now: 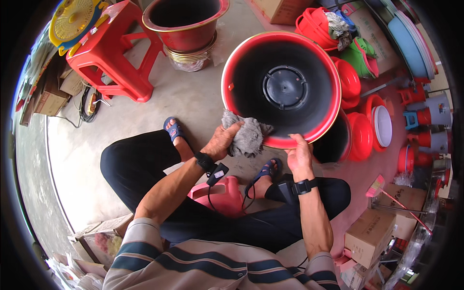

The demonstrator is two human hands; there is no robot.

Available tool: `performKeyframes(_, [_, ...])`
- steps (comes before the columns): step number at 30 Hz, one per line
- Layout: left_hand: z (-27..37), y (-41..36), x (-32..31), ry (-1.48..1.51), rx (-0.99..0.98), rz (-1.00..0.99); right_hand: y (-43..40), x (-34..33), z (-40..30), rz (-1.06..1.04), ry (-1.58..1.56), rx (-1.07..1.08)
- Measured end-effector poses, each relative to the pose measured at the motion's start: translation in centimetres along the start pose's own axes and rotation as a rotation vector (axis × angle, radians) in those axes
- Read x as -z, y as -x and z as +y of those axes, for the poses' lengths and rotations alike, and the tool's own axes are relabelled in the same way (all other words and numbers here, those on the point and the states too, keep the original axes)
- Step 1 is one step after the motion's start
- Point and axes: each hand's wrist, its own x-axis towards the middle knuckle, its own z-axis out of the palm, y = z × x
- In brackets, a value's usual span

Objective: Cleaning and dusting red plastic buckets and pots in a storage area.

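Note:
A large red basin with a black inside and a thin gold edge is tilted so that its mouth faces me. My left hand grips a grey cloth, which lies against the lower left of the basin's rim. At the bottom of that rim is my right hand, its thumb over the inner edge and its fingers behind. Part of another black-lined basin shows behind, at the lower right. The basin's underside is hidden.
Ahead stand a red plastic stool with a yellow fan on it, and a red basin atop stacked ones. Red tubs, a green-and-pink item and cardboard boxes line the right side. A cable lies at the left.

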Motion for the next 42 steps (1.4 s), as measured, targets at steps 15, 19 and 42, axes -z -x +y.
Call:
performKeyframes(15, [5.9,0.2,2.7,-0.156,-0.022,-0.019,0.8,-0.2,-4.6,-0.28,0.092,-0.203])
performKeyframes(19, [5.8,0.0,2.1,-0.236,-0.054,-0.009,-0.7,2.0,-2.6,-0.178,0.135,-0.179])
performKeyframes(42, [7.0,0.9,-0.1,-0.636,-0.142,0.105,1.5,1.1,-5.0,-0.026,-0.128,0.242])
